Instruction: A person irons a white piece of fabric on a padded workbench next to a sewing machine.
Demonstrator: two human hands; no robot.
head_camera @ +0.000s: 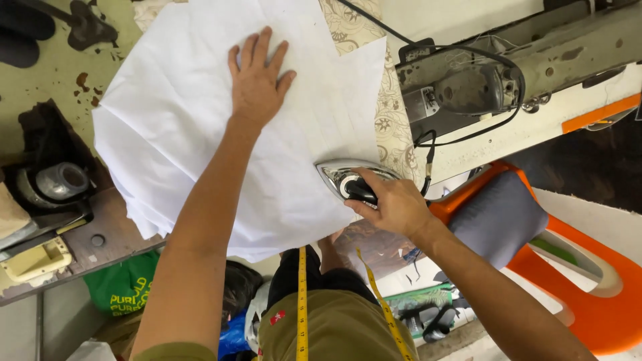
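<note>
Pressing flat on the white cloth [200, 127], the left hand [257, 83] lies palm down with its fingers spread wide, near the far side of the table, so the fabric stays taut and cannot slide. The cloth covers most of a patterned pad [394, 127] on the table, with its near edge hanging over the table's near edge toward the person's lap. The right hand [394, 204] wraps its fingers closed around the dark handle of the iron [348, 177], which sits sole down at the cloth's right edge, close to the table's near right corner; that grip lets the wrist steer the iron's nose along the fabric. Its black cord [461, 137] loops off to the right, past a sewing machine [501, 73], probably kept clear of the cloth. A yellow tape measure [302, 301] hangs from the person's neck. An orange chair [588, 281] with a grey cushion [498, 217] stands to the right.
</note>
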